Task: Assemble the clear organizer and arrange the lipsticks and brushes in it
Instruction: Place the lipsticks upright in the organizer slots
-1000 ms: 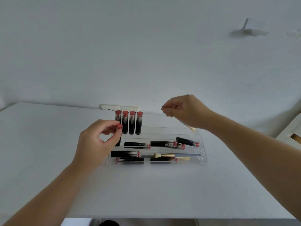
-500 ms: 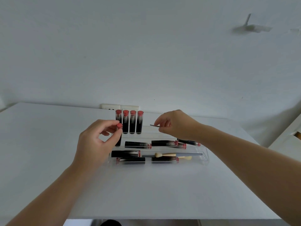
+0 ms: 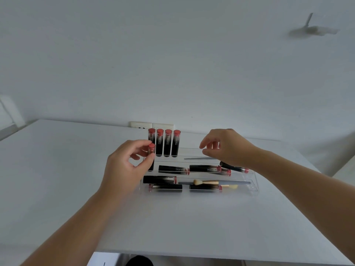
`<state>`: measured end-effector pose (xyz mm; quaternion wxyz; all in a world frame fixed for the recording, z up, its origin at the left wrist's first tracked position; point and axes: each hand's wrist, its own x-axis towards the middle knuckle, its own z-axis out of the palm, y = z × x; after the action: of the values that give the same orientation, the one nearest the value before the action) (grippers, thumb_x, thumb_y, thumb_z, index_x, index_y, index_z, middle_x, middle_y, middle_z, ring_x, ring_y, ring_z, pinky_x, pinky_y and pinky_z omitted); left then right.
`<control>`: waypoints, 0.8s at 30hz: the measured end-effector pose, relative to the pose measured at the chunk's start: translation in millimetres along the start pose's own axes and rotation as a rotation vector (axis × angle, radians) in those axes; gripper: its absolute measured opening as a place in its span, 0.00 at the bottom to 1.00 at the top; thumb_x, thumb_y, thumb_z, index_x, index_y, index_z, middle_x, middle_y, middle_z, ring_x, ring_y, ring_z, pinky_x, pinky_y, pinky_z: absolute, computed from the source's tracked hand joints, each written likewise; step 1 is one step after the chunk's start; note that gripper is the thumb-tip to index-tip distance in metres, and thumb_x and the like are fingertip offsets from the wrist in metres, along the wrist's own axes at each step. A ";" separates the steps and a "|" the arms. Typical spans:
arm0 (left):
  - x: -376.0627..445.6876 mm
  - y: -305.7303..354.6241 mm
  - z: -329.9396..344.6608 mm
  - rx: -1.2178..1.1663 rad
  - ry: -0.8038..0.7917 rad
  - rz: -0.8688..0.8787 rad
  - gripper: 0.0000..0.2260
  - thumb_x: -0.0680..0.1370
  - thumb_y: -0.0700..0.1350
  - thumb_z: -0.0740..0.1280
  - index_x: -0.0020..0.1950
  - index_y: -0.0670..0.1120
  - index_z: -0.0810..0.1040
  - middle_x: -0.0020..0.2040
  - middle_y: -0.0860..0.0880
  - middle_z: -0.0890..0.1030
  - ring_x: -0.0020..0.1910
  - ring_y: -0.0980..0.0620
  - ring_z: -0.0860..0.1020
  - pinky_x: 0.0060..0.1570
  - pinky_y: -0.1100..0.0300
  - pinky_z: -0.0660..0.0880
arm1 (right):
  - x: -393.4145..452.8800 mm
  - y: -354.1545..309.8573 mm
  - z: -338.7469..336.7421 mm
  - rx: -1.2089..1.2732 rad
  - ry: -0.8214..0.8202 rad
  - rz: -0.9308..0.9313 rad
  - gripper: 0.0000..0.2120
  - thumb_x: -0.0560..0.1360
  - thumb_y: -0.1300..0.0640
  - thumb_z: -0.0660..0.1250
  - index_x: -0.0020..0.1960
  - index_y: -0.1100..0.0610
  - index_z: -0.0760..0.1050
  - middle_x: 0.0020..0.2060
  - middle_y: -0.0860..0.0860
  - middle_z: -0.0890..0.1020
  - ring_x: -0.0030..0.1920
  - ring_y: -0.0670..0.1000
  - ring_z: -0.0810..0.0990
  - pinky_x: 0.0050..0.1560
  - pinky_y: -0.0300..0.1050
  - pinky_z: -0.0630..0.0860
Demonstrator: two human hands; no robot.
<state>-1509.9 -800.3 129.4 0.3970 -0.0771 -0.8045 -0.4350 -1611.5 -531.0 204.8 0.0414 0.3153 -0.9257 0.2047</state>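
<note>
A clear stepped organizer (image 3: 253, 182) sits mid-table. Several black lipsticks with coral caps (image 3: 168, 143) stand upright in its back-left row. My left hand (image 3: 127, 166) pinches another upright lipstick (image 3: 151, 153) at the left end of the middle step. More lipsticks (image 3: 204, 168) lie flat on the middle and front steps. A gold-and-grey brush (image 3: 215, 182) lies on the front step. A thin grey brush handle (image 3: 199, 158) lies on the back step, just under my right hand (image 3: 225, 147), whose fingers are loosely apart above it and hold nothing.
The white table (image 3: 57, 179) runs to a front edge near me and meets a white wall behind. A wall socket (image 3: 141, 125) sits behind the organizer. A pale cabinet edge (image 3: 345, 169) shows at the far right.
My right hand lowered the thin grey brush onto the back step and let go of it. My left hand stayed on the upright lipstick.
</note>
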 end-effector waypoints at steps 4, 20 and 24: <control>-0.9 -1.4 -1.7 0.027 -0.003 0.009 0.15 0.73 0.38 0.76 0.55 0.53 0.82 0.46 0.58 0.83 0.46 0.56 0.81 0.47 0.73 0.73 | 5.4 -1.2 2.3 -0.114 -0.055 0.001 0.04 0.78 0.50 0.69 0.48 0.43 0.82 0.41 0.42 0.78 0.41 0.42 0.75 0.43 0.43 0.74; -0.4 -4.3 -3.3 0.106 -0.049 0.055 0.20 0.72 0.37 0.77 0.61 0.51 0.82 0.47 0.61 0.78 0.44 0.57 0.76 0.37 0.72 0.70 | 23.7 4.9 -12.7 -0.076 -0.210 0.031 0.04 0.74 0.50 0.74 0.41 0.42 0.83 0.31 0.43 0.77 0.29 0.40 0.72 0.34 0.35 0.69; -0.6 -6.0 -0.8 0.168 -0.025 0.073 0.18 0.71 0.39 0.79 0.59 0.50 0.82 0.47 0.59 0.76 0.42 0.58 0.75 0.39 0.73 0.69 | 21.6 6.3 -11.8 -0.086 -0.238 0.045 0.07 0.74 0.51 0.74 0.40 0.40 0.82 0.27 0.38 0.75 0.29 0.38 0.72 0.32 0.32 0.67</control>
<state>-1511.9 -804.4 125.4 0.4075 -0.0782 -0.8397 -0.3503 -1633.1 -533.9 217.7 -0.0597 0.3147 -0.9388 0.1267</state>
